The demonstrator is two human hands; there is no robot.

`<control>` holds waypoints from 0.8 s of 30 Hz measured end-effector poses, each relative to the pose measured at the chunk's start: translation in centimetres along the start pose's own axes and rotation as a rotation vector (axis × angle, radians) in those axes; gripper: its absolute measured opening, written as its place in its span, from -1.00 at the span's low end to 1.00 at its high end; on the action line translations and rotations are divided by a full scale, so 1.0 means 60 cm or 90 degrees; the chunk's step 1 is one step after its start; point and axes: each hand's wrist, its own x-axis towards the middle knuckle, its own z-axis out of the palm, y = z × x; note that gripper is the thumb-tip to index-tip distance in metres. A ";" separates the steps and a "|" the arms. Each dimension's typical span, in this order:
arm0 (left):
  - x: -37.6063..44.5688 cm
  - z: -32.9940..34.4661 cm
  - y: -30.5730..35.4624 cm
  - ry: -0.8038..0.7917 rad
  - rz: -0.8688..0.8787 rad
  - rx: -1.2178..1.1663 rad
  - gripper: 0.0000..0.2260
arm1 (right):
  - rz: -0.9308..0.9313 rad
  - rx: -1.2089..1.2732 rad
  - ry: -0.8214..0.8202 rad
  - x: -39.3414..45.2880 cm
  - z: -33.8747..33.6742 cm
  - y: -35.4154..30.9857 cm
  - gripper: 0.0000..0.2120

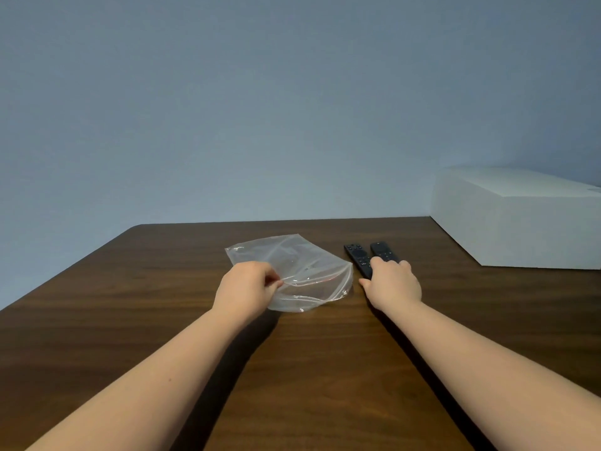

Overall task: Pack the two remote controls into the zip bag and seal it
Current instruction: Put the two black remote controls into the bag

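Dark brown wood-grain table with a rounded far-left corner. Clear crumpled plastic zip bag near its middle. Just right of the bag, two slim black remote controls side by side. Farther right, large white rectangular box.

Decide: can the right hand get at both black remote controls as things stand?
Probably yes: the right hand already lies on the near ends of the two black remote controls, side by side on the brown wooden table.

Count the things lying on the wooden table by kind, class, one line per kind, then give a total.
Remote controls: 2 (left one, right one)
Zip bag: 1
White box: 1
Total: 4
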 end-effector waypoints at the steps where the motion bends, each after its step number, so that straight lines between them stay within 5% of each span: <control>1: -0.001 0.002 0.000 -0.011 -0.004 -0.009 -0.84 | 0.002 -0.005 0.002 0.001 0.000 -0.004 -0.74; 6: -0.001 0.008 -0.004 -0.049 -0.017 -0.022 -0.85 | 0.089 0.113 -0.041 0.011 -0.002 -0.020 -0.71; 11: -0.003 0.009 0.006 -0.096 -0.049 -0.026 -0.88 | 0.140 0.325 0.052 0.000 -0.016 -0.023 -0.64; 16: 0.004 0.010 0.020 -0.074 -0.125 -0.074 -0.88 | 0.037 0.535 0.137 -0.038 -0.065 -0.030 -0.68; 24: 0.013 -0.004 0.045 0.027 -0.240 -0.139 -0.87 | -0.093 0.570 0.100 -0.103 -0.155 -0.023 -0.86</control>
